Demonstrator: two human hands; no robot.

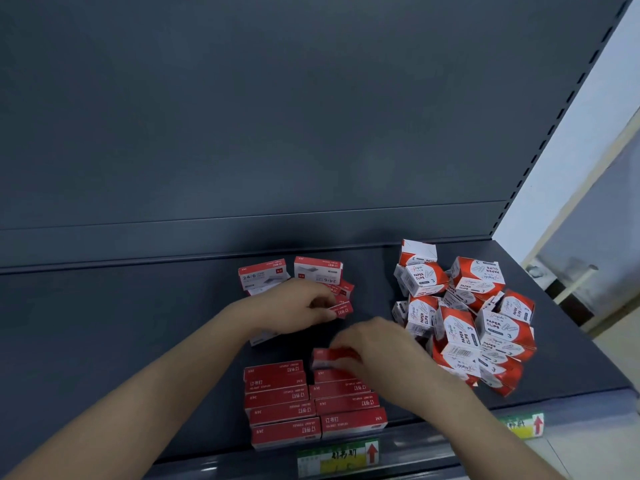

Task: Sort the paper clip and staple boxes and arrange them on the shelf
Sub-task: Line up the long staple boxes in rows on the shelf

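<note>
On the dark grey metal shelf (pixel 104 341), the left hand (pixel 294 306) reaches forward with its fingers (pixel 320 303) curled, thumb and fingertips pinching the end of a small red-and-white staple box (pixel 342 310). More loose staple boxes lie just beyond and to the right of those fingers, partly hidden by the hand; two grey-and-red boxes marked 24/6 (pixel 264 273) (pixel 318 270) lie flat farther back, side by side. One more pale box (pixel 261 337) peeks out under the left wrist.

The right hand (pixel 377 344) sits nearer the shelf edge, fingers bent down over another red staple box (pixel 329 356), which is blurred; the fingers appear closed on it, resting it on top of the right-hand column of arranged boxes. Directly below both hands, two neat columns of red staple boxes (pixel 277 400) (pixel 349 407) lie overlapping toward the front lip: five show in the left column, about four in the right, the hand covering its top.

To the right of the right fingers, close to the wrist, a jumbled heap of red-and-white cardboard paper clip boxes (pixel 474 317) is piled at all angles; roughly fifteen can be made out, though the exact count cannot be told.

Two yellow-green price labels with red arrows (pixel 337 457) (pixel 523 424) are clipped to the shelf's front rail.
</note>
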